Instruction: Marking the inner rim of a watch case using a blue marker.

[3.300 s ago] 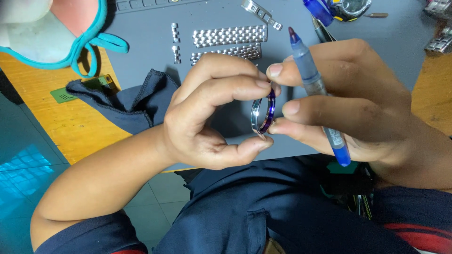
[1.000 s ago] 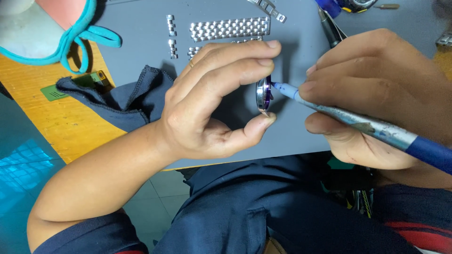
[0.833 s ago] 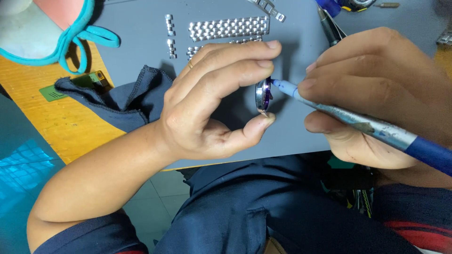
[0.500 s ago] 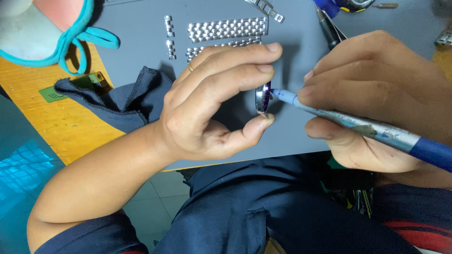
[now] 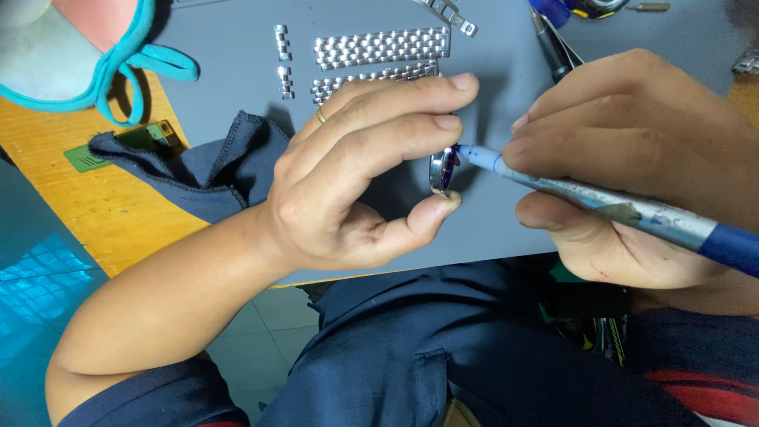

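Left hand: my left hand (image 5: 348, 190) pinches a small round watch case (image 5: 443, 169) on edge between thumb and fingertips, above the grey mat (image 5: 506, 229).
Right hand: my right hand (image 5: 632, 166) is closed around a blue pen-shaped tool (image 5: 624, 212), gripped like a pen.
Tool tip: I see it touching the purple face of the watch case.
Behind the hands: metal bracelet links (image 5: 379, 49) lie on the mat, with a dark blue cloth (image 5: 213, 170) near my left wrist.
Desk: the orange desk (image 5: 103, 221) shows at left, under a teal-edged face mask (image 5: 71, 55).
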